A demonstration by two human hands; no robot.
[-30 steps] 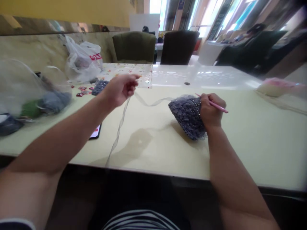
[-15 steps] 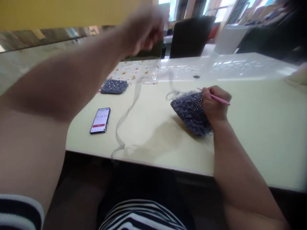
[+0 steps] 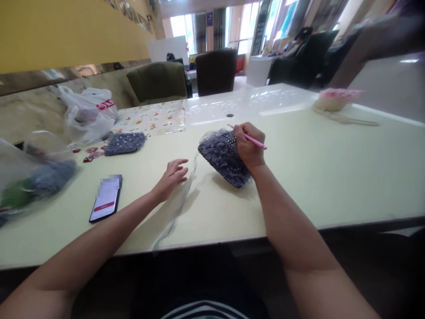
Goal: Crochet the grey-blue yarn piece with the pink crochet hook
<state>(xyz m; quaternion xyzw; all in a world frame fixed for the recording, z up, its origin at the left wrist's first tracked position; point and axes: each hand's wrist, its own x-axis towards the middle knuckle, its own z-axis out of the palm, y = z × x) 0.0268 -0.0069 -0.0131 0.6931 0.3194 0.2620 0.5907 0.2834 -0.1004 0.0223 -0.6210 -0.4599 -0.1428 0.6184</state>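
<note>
Over the middle of the table, my right hand is closed around a pink crochet hook and the edge of a grey-blue crocheted piece. The piece is textured and hangs tilted from the fingers, its lower tip close to the tabletop. To the left, my left hand is open with fingers apart and nothing in it. Just right of those fingers, a sheer grey ribbon yarn runs from the piece down to the table's front edge. My right fingers partly hide where hook and piece meet.
A phone lies left of my left forearm. Behind it are another grey-blue crocheted piece and small red packets. Plastic bags stand at left. A pink flower-like object sits far right, and a person is beyond.
My left hand has come down from high in front to low beside the ribbon yarn, its fingers now apart. My right hand still holds the hook and piece. The view has shifted, showing more at left.
</note>
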